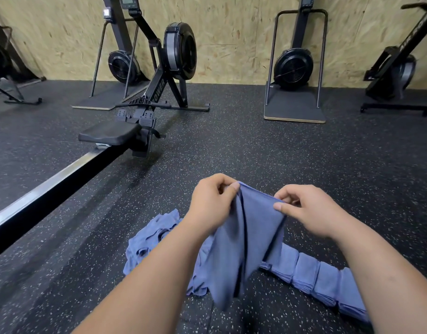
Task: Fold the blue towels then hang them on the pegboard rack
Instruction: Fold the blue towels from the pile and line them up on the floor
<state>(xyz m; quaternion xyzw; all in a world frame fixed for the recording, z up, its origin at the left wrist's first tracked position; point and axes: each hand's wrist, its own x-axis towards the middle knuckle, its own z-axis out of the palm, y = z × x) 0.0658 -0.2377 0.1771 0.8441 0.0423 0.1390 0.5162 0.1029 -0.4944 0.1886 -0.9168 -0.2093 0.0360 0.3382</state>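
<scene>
Step in hand: folding, by my reading; one towel (pixel 251 237) is lifted off the floor (pixel 256 145) and held up by its top edge, hanging in loose vertical pleats.
Left hand (pixel 211 203): at 6 o'clock, a touch toward 7; thumb and curled fingers pinch the towel's upper left corner.
Right hand (pixel 309 210): at 5 o'clock; thumb and forefinger pinch the upper right corner, the other fingers curled in.
Towel's place: between the two hands at 6 o'clock, its tail hanging toward the person, clear of the floor as far as I can tell.
Loose heap (pixel 152 237): crumpled blue towels at 7 o'clock, partly behind the left forearm; likely the ones waiting.
Folded row (pixel 316 276): neat blue towels lined up on the floor at 5 o'clock, under the right forearm.
Rowing machine (pixel 140 121): at 10 o'clock, well apart from the work.
Rack: not in view, so hanging looks some way off.
Next move calls for: spreading the edge taut, matching corner to corner without losing either pinch, then setting the towel with the row at 5 o'clock.
</scene>
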